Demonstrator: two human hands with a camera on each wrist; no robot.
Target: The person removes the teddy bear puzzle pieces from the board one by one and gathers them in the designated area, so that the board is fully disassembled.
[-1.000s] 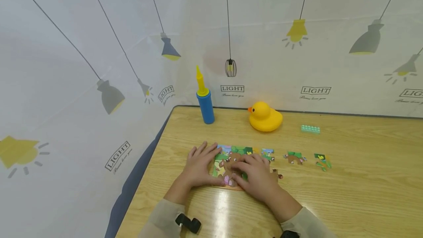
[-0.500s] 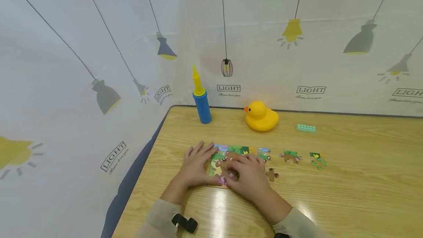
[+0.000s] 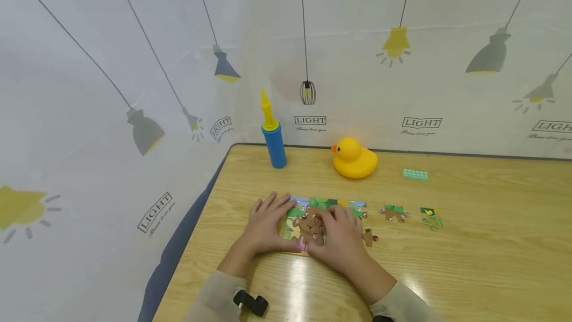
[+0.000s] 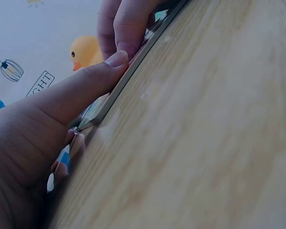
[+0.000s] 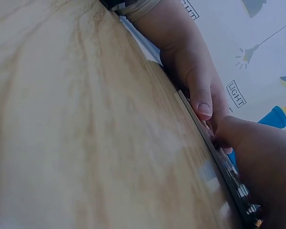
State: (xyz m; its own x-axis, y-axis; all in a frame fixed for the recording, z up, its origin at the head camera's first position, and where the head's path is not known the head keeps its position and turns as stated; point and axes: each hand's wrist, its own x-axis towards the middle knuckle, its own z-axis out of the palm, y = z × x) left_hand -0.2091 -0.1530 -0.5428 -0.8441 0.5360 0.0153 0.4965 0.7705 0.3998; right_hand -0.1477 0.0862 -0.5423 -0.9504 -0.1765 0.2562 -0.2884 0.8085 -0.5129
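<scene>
Brown-bear jigsaw (image 3: 308, 222) lay on the wooden table (image 3: 482, 257); left hand (image 3: 264, 225) spread at its left edge, right hand (image 3: 341, 235) bent over it, couldn't tell if pinching. Likely mid-assembly, seating; next move probably called for the loose pieces (image 3: 393, 216) at right.

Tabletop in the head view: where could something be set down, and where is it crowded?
Bare: the tabletop right of the loose pieces, and the gap between the pump and the duck. Crowded: around the puzzle, where the left hand and right hand work.
</scene>
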